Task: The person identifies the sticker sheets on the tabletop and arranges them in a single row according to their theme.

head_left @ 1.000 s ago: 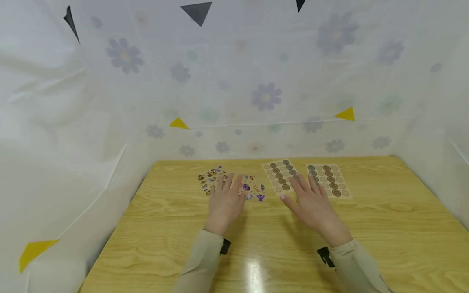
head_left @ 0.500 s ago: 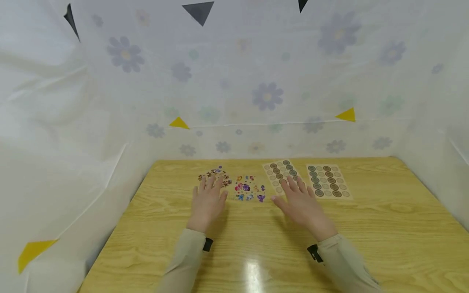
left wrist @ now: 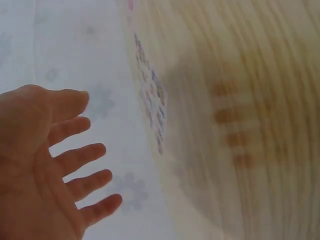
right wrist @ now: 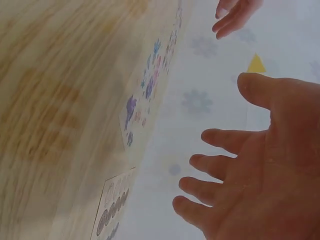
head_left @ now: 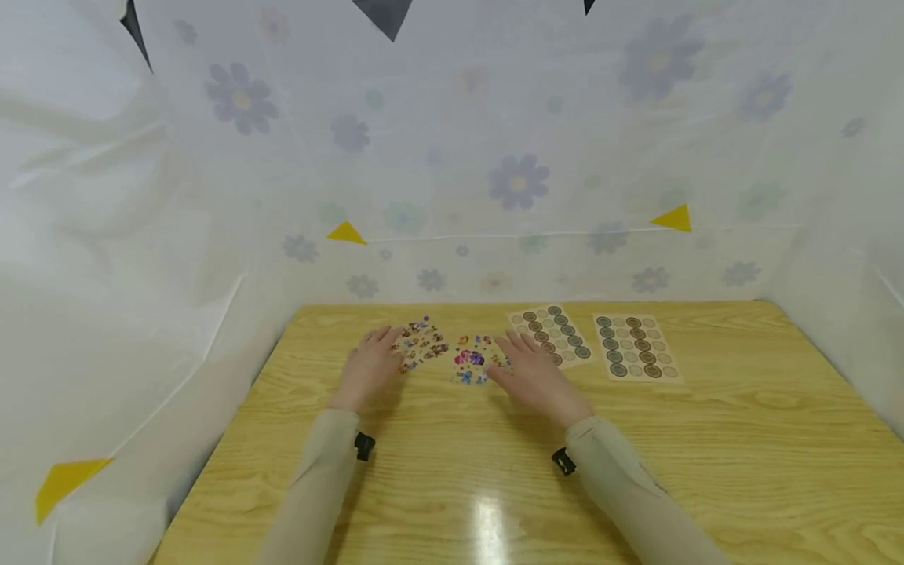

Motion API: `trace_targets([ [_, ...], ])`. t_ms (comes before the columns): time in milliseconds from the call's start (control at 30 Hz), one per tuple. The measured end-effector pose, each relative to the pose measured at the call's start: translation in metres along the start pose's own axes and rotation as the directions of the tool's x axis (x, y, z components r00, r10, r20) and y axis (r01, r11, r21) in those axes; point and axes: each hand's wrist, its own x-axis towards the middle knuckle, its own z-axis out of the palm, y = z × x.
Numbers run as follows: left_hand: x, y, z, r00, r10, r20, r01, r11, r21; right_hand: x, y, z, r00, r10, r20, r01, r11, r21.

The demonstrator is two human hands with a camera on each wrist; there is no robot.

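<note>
My left hand (head_left: pixel 370 365) hovers above the table beside the left sticker sheet (head_left: pixel 426 345), which carries small brown and purple figures. In the left wrist view its fingers (left wrist: pixel 80 160) are spread and hold nothing. Over the right part of a second sticker sheet (head_left: pixel 469 359), with pink, purple and blue figures, is my right hand (head_left: pixel 537 377). The right wrist view shows that palm with fingers (right wrist: pixel 215 167) apart and nothing held. Two sheets of round stickers lie to the right: a tilted one (head_left: pixel 558 329) and a straighter one (head_left: pixel 639 345).
The sheets lie flat near the back of a wood-grain table (head_left: pixel 452 471). White flower-print sheeting (head_left: pixel 452 173) rises behind it and along both sides, with yellow triangles (head_left: pixel 346 233) and black ones on it. A black strap (head_left: pixel 364 446) sits at each wrist.
Both hands have moved left: the left from over the figure sheets to the left sheet's outer edge, the right from the round-sticker sheets to the second figure sheet. The sheets stay in place.
</note>
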Motion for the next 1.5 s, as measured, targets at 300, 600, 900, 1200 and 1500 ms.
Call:
trace_targets([
  [300, 0.014, -0.031, 0.004, 0.999, -0.014, -0.032, 0.008, 0.983, -0.185, 0.035, -0.006, 0.023, 0.996, -0.077, -0.05, 0.077, 0.997, 0.005],
  [600, 0.031, -0.046, 0.0, 1.0, -0.002, 0.011, 0.004, 0.971, -0.24, 0.068, -0.013, 0.041, 0.991, -0.098, -0.087, 0.116, 0.966, 0.23],
  [900, 0.038, -0.063, 0.006, 0.996, -0.044, 0.076, 0.067, 0.937, -0.343, 0.092, -0.021, 0.052, 1.0, -0.012, 0.007, 0.006, 0.829, 0.559],
  [1200, 0.04, -0.071, 0.013, 0.99, -0.079, 0.118, 0.118, 0.92, -0.373, 0.105, -0.024, 0.064, 0.997, 0.054, -0.05, -0.023, 0.871, 0.49],
  [1500, 0.047, -0.077, 0.017, 0.993, -0.071, 0.091, 0.098, 0.939, -0.331, 0.11, -0.028, 0.068, 0.997, 0.029, -0.071, -0.003, 0.94, 0.342],
])
